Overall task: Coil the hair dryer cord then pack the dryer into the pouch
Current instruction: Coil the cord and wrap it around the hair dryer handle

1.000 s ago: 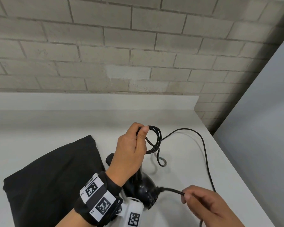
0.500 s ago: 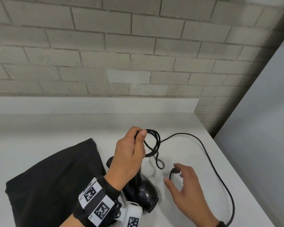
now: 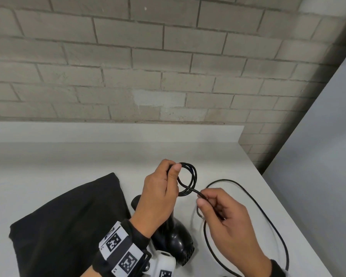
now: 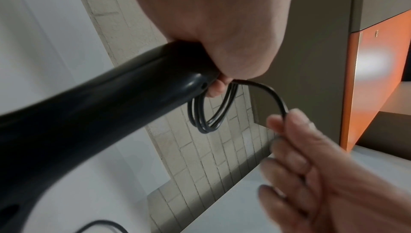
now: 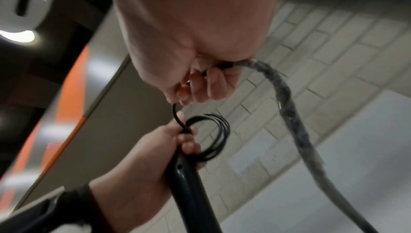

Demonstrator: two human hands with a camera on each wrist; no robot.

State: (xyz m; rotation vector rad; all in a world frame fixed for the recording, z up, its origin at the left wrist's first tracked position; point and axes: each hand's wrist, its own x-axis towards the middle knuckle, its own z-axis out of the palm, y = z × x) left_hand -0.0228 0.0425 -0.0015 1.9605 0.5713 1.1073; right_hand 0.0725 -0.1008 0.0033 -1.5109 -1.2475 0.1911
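Even soft light; head view sharp; wrist views blurred, edges warped

A white table (image 3: 68, 160) meets a pale brick wall (image 3: 168, 56), beside a grey panel (image 3: 318, 156).

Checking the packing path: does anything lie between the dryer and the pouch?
Nothing visible does. The dryer stands right beside the pouch, which lies flat. But the left hand holds its handle with the coil, and loose cord trails right from the right hand.
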